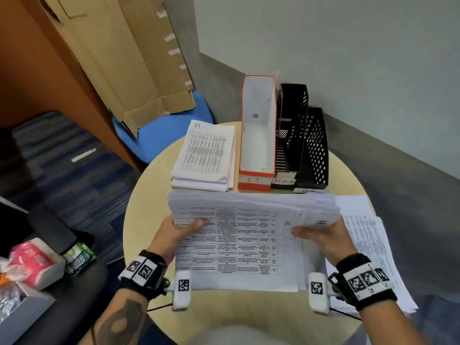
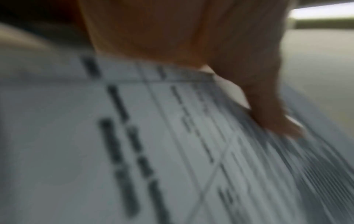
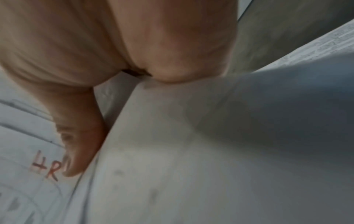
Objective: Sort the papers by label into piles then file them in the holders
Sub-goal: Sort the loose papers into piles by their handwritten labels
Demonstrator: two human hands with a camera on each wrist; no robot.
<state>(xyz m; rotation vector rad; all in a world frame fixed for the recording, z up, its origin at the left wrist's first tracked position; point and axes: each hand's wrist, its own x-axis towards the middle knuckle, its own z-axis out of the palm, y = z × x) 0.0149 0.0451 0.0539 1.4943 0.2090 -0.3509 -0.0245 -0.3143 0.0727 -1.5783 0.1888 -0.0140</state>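
Both my hands, left [image 1: 178,231] and right [image 1: 321,235], pinch the thick white printed paper stack [image 1: 249,240]. Beyond my grip stands the orange-edged white cardboard holder [image 1: 257,135] on the round table [image 1: 144,195].

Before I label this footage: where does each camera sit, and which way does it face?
Head: worn on the head, looking down at the table, holders and paper stack; forearms, left hand and right hand show.
Left wrist: looks along the left hand at blurred print.
Right wrist: looks along the right hand; its thumb is beside red lettering.
Shared: that red lettering also shows in the head view.
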